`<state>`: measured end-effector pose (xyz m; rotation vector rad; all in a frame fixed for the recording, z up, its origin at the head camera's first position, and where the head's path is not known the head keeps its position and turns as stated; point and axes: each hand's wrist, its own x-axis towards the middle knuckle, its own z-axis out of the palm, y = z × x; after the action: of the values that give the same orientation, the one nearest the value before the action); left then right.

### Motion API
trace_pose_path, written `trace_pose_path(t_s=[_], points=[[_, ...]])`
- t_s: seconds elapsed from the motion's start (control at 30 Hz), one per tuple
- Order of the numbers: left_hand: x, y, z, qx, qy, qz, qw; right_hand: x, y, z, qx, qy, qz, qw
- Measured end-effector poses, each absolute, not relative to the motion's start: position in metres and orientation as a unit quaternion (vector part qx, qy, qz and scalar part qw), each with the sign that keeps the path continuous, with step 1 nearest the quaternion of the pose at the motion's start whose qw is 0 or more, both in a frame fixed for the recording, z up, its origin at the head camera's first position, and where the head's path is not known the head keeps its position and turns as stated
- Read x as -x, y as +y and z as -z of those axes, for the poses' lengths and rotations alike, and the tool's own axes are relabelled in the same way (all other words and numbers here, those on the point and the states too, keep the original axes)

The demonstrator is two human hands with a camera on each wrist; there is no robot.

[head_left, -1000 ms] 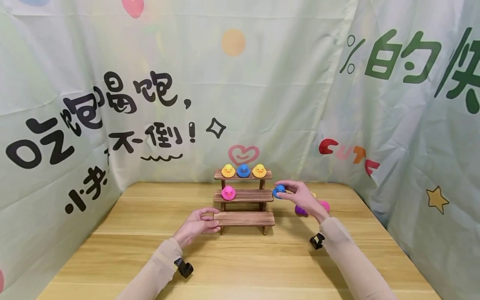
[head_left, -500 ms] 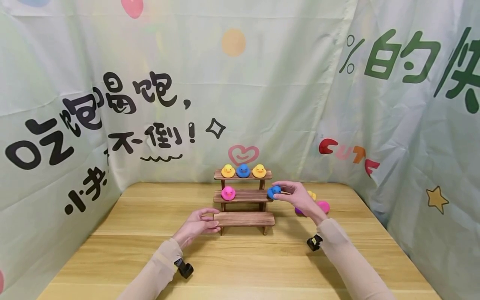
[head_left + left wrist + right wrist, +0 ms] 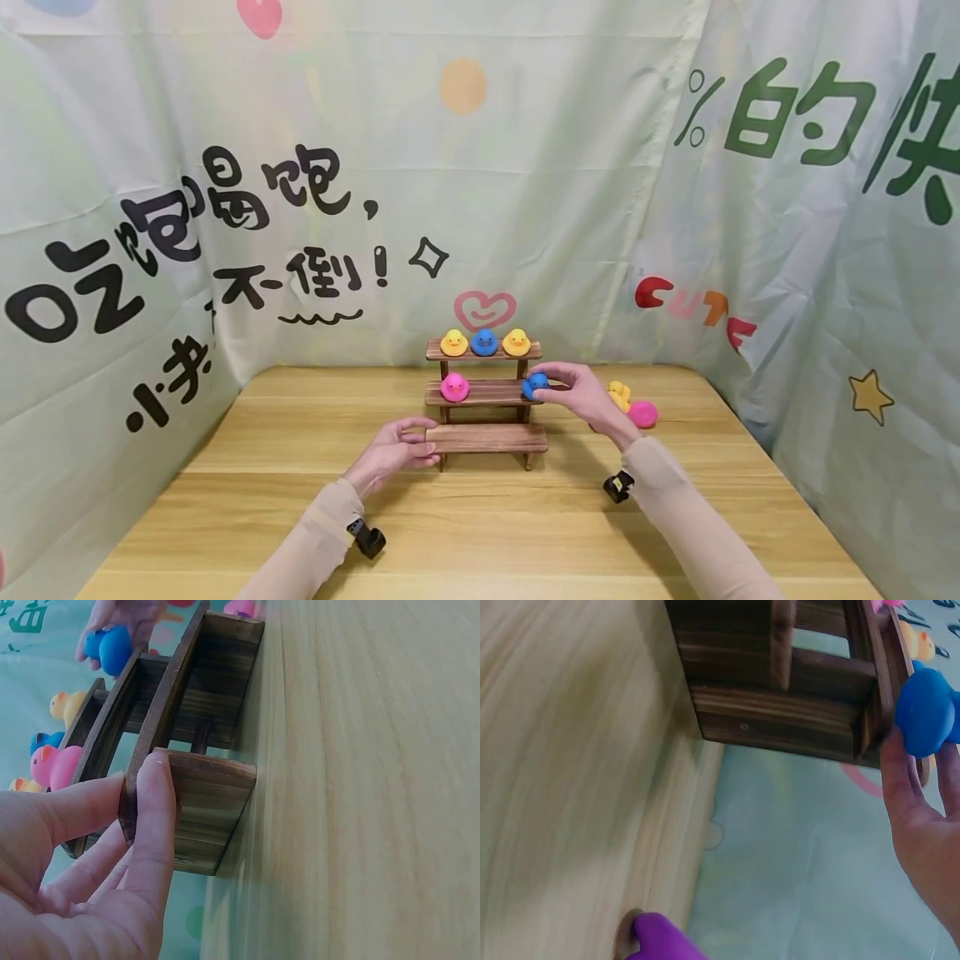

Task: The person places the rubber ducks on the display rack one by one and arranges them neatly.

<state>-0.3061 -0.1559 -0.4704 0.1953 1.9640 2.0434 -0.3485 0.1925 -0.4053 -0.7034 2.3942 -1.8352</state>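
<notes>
A blue rubber duck (image 3: 536, 386) is pinched in my right hand (image 3: 588, 400) at the right end of the middle shelf; whether it touches the board I cannot tell. My left hand (image 3: 393, 450) grips the left end of the bottom shelf of a three-step wooden stand (image 3: 487, 437), thumb and fingers on either side of the board in the left wrist view. On the middle shelf's left sits a pink duck (image 3: 454, 387). The top shelf bears a yellow duck (image 3: 453, 342), a blue duck (image 3: 484, 342) and another yellow duck (image 3: 516, 342).
Right of the stand, a yellow duck (image 3: 619, 395) and a pink duck (image 3: 642, 414) lie on the wooden table (image 3: 480, 533). A purple duck (image 3: 664, 941) shows in the right wrist view. Printed cloth (image 3: 555, 167) hangs behind the table.
My right hand has carried the blue duck leftward, from beside the stand to over the right end of the middle shelf. The left hand has kept its hold on the bottom shelf.
</notes>
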Motion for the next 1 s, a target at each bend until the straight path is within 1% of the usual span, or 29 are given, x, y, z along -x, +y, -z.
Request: trace_pose_path(t_s=[0.73,1.0], points=[[0.304,-0.157,0.472,-0.069,0.684,-0.711,0.147,0.346,0.144,0.402,0.244,0.775,0.583,0.027],[0.305,-0.157,0.471,-0.069,0.683,-0.712,0.151,0.352,0.132,0.407,0.234,0.779,0.582,0.008]])
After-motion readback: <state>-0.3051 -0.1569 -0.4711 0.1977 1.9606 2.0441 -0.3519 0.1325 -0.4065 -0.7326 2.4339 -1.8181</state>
